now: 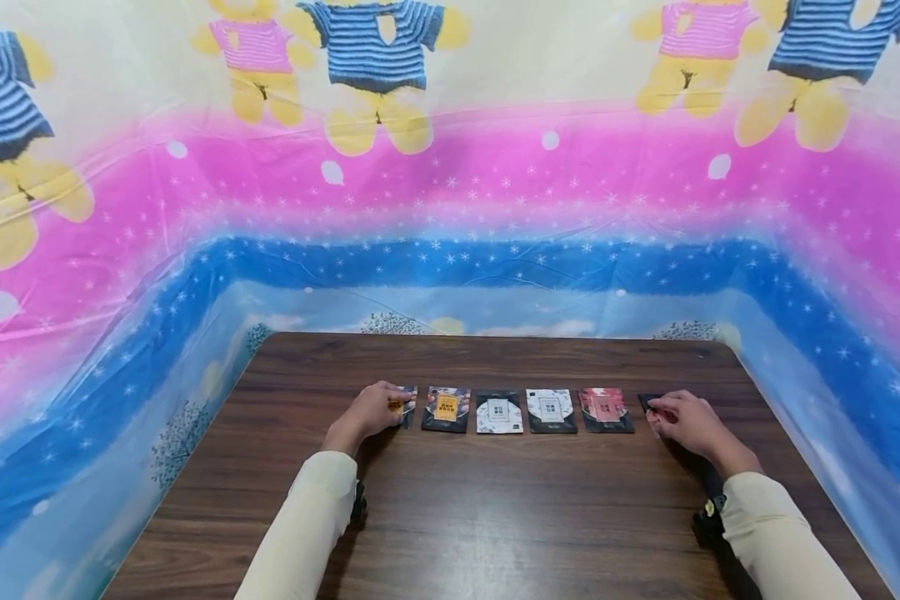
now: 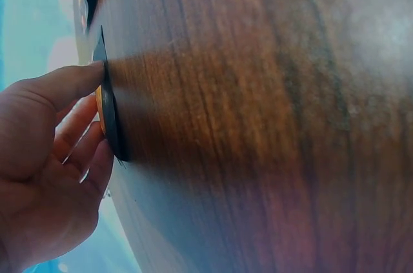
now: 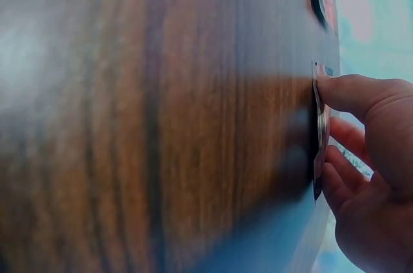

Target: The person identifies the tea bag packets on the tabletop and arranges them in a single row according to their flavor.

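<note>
At the left end of a row of flat sachets, my left hand (image 1: 370,412) holds an orange-and-black sachet (image 2: 110,108) by its edges, thumb on one side and fingers on the other. This sachet is mostly covered by the hand in the head view. My right hand (image 1: 688,419) grips a dark sachet with pinkish-red print (image 3: 320,134) at the right end, also between thumb and fingers. Between the hands lie an orange sachet (image 1: 446,409), a mostly white sachet (image 1: 499,412), a white-and-black sachet (image 1: 551,411) and a red sachet (image 1: 606,410), nearly evenly spaced.
Everything lies on a dark wood-grain table (image 1: 487,500), the row being nearer its far edge. A printed cloth backdrop (image 1: 480,183) with bears and snowflakes surrounds the table's back and sides.
</note>
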Motion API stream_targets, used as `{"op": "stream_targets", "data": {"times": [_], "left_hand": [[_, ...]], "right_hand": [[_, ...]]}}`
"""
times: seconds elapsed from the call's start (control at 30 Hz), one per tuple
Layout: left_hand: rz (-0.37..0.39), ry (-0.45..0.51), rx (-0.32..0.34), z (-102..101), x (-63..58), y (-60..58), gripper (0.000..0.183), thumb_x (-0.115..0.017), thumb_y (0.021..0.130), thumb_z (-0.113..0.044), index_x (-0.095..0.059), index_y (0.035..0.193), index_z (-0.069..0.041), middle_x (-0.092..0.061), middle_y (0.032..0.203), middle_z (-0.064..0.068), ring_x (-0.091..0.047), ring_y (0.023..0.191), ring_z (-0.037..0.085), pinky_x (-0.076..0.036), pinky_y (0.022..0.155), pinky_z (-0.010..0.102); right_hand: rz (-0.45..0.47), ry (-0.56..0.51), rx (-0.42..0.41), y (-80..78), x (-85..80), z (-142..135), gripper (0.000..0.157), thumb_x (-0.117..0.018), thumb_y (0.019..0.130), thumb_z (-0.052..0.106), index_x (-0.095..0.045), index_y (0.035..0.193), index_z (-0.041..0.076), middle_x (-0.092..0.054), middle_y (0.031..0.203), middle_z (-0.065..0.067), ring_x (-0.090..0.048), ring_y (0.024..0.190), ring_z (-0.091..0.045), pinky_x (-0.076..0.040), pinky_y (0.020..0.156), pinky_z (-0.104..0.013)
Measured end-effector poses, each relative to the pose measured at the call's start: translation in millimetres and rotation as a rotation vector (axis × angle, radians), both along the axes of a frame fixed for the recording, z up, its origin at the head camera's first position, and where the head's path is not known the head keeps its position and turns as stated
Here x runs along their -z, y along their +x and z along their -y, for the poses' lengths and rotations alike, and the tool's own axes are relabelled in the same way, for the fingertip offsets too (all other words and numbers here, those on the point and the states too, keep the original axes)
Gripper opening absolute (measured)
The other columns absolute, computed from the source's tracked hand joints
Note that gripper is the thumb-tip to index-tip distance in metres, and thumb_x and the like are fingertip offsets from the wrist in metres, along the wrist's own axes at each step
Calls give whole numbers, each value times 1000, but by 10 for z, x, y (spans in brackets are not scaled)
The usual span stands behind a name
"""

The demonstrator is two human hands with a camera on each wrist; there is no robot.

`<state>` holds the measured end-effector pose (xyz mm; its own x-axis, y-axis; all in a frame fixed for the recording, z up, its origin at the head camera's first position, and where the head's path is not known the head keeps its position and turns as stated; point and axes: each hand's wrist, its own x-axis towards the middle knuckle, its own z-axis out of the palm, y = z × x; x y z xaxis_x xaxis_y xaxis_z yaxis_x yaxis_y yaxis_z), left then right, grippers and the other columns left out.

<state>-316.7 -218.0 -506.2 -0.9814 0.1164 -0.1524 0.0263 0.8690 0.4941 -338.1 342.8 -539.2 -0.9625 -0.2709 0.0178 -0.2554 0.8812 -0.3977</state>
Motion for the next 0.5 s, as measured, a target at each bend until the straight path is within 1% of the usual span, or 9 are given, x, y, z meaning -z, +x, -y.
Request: {"op": "stream_targets", "data": {"times": [0.13,0.3,0.5], "left_hand": [[4,12,-10,1,-4,-3,42,-71,94,-7,-69,134,-17,-56,145,15,-52,133,37,-45,110,54],[10,7,-8,0,-17,4,42,-71,94,-8,-68,136,-17,-55,145,15,-50,135,38,-45,110,54],[28,9,-10,7,-14,5,43,-71,94,-8,-68,136,-18,-54,147,15,-49,135,39,-44,111,55]], "right_hand": [[13,-9,8,-41,-12,17,40,-66,95,11,-65,133,-2,-53,135,-31,-45,124,-56,-37,103,-70],[9,-10,12,-65,-22,35,40,-65,95,11,-65,133,-2,-52,136,-31,-43,126,-57,-33,106,-71],[12,-7,11,-71,-44,74,40,-65,95,11,-65,133,-3,-53,136,-32,-44,126,-56,-31,107,-70]]}}
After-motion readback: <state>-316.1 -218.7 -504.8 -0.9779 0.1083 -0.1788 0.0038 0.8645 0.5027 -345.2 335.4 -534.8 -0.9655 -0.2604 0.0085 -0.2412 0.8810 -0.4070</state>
